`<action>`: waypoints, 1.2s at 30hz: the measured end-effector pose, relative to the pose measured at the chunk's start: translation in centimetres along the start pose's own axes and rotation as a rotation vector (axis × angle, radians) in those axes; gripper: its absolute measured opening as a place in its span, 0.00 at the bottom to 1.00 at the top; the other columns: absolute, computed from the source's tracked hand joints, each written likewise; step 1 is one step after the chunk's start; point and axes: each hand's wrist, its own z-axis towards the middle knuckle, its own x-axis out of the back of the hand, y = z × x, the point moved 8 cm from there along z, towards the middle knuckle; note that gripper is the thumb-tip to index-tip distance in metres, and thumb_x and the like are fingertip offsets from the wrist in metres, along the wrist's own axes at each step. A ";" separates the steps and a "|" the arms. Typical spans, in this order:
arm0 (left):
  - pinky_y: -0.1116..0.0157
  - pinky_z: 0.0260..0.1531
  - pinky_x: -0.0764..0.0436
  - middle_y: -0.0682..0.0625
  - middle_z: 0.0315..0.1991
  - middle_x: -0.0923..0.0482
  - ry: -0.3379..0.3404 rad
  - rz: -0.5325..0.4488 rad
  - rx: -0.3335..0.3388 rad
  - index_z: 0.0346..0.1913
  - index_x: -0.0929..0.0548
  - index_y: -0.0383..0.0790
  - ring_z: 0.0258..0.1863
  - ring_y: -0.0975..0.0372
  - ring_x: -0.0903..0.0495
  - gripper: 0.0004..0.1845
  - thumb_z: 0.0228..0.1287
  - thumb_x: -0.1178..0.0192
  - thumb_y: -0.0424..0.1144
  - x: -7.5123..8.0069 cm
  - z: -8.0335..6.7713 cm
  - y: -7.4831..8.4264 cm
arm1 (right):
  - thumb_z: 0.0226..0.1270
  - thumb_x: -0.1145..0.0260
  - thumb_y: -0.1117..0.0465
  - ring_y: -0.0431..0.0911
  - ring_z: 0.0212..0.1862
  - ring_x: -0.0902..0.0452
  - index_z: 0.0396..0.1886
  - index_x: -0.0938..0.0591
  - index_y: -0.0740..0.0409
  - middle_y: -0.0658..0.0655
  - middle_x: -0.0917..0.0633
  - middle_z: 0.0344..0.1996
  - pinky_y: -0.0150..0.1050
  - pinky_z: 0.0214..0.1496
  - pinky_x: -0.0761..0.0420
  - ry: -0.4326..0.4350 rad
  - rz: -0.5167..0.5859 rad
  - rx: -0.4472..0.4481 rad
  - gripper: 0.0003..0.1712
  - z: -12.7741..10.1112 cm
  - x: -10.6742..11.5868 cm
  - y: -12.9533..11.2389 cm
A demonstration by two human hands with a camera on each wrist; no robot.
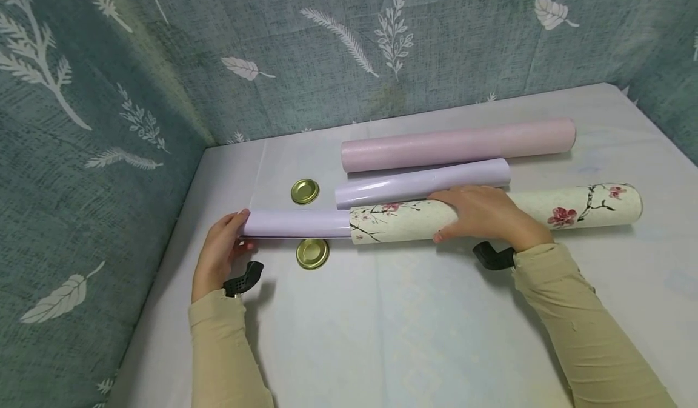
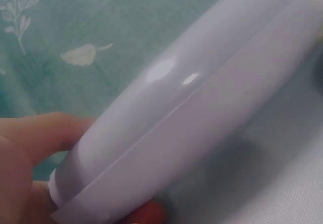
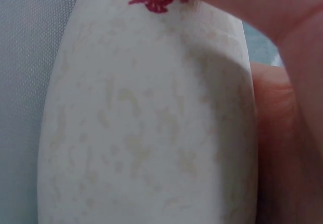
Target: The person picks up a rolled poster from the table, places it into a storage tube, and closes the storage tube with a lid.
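Note:
A cream tube with a red blossom print [image 1: 578, 209] lies across the white table [image 1: 382, 335]. A glossy lilac roll [image 1: 297, 223] sticks out of its left end. My left hand [image 1: 218, 253] grips that roll's free end, thumb and fingers around it; close up, the lilac roll [image 2: 192, 113] fills the left wrist view beside my fingers [image 2: 35, 138]. My right hand [image 1: 480, 214] wraps over the middle of the printed tube, whose cream surface [image 3: 146, 123] fills the right wrist view.
Behind lie a second lilac roll [image 1: 425, 182] and a pink textured roll [image 1: 458, 144]. Two gold metal lids rest on the table, one [image 1: 305, 191] behind the tube and one [image 1: 312, 253] in front. Teal leaf-print fabric [image 1: 98, 123] walls the left and back.

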 end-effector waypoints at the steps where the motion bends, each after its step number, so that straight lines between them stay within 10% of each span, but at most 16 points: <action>1: 0.69 0.30 0.24 0.45 0.54 0.39 -0.009 0.009 0.009 0.65 0.43 0.39 0.41 0.59 0.31 0.40 0.56 0.47 0.60 -0.1 0.0 0.0 | 0.39 0.35 0.31 0.53 0.56 0.33 0.61 0.32 0.45 0.55 0.27 0.55 0.55 0.49 0.34 -0.001 0.000 -0.001 0.47 0.0 0.0 0.0; 36: 0.67 0.30 0.23 0.43 0.56 0.40 -0.199 0.151 0.049 0.64 0.43 0.44 0.39 0.56 0.28 0.37 0.56 0.43 0.56 -2.7 -0.2 0.0 | 0.39 0.34 0.31 0.51 0.54 0.31 0.59 0.30 0.44 0.53 0.25 0.54 0.54 0.47 0.32 0.013 0.001 0.007 0.46 0.0 0.0 0.0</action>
